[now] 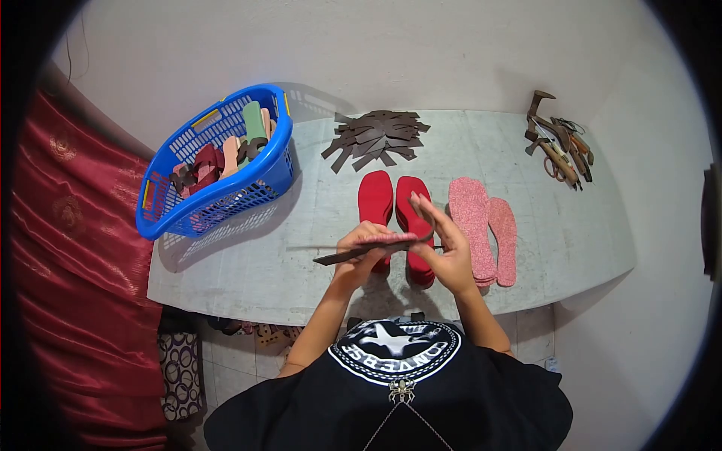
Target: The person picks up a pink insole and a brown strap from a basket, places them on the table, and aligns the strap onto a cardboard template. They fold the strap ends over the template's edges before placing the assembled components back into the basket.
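My left hand (356, 251) is closed around a pink speckled insole (385, 238) seen nearly edge-on, along with a dark brown strap (326, 260) whose end sticks out to the left. At the insole's other end, my right hand (451, 255) pinches the curved dark strap between thumb and fingers. Both hands are above two stacks of red shoe soles, the left stack (374, 194) and the right stack (410, 189), and partly cover them. Just right of my right hand lie a pile of pink insoles (471, 218) and a smaller pink insole stack (503, 239).
A heap of dark brown straps (380, 135) lies at the back of the pale table (233, 278). On the left stands a blue basket (282, 161) holding several sandals. Hand tools, including a hammer-like iron (538, 105) and scissors (554, 167), lie at the back right near the wall.
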The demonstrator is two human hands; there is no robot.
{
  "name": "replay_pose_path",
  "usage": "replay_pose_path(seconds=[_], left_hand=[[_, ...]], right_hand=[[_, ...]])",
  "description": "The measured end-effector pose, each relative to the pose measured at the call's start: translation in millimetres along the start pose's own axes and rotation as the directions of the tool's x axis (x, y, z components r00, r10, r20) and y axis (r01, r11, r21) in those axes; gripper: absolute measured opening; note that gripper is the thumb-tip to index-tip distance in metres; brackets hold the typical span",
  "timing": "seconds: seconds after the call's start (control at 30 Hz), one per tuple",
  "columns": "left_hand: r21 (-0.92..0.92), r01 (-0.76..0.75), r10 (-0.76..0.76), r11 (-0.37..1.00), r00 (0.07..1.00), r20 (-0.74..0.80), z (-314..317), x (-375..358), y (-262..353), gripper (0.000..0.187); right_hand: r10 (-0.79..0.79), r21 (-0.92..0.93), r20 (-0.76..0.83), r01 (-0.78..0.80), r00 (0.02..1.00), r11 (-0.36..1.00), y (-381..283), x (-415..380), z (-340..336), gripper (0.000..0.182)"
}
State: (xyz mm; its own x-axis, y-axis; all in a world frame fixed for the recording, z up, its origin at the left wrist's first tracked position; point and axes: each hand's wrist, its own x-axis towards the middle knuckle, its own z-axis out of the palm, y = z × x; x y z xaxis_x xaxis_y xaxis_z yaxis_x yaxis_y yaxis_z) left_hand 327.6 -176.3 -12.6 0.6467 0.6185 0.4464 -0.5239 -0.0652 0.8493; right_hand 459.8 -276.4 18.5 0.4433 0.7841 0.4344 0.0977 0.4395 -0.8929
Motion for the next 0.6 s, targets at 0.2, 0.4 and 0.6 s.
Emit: replay_pose_path(seconds=[0.2, 0.4, 0.6], left_hand=[[-0.045, -0.188, 0.192, 0.981, 0.976, 0.104, -13, 7, 1, 0.015], [-0.213, -0.101, 0.139, 0.972, 0.975, 0.175, -15, 7, -3, 0.014], [-0.189, -0.164, 0.207, 0.968, 0.949, 0.238, -10, 10, -3, 0.012]], right_hand=[[-0.237, -0.087, 0.202, 0.258, 0.95, 0.962, 0, -8, -8, 0.048], [-0.346, -0.076, 0.243, 0.373, 0.906, 0.925, -6, -8, -12, 0.035], [-0.319, -0.056, 0.252, 0.343, 0.914, 0.938, -4, -13, -13, 0.033]])
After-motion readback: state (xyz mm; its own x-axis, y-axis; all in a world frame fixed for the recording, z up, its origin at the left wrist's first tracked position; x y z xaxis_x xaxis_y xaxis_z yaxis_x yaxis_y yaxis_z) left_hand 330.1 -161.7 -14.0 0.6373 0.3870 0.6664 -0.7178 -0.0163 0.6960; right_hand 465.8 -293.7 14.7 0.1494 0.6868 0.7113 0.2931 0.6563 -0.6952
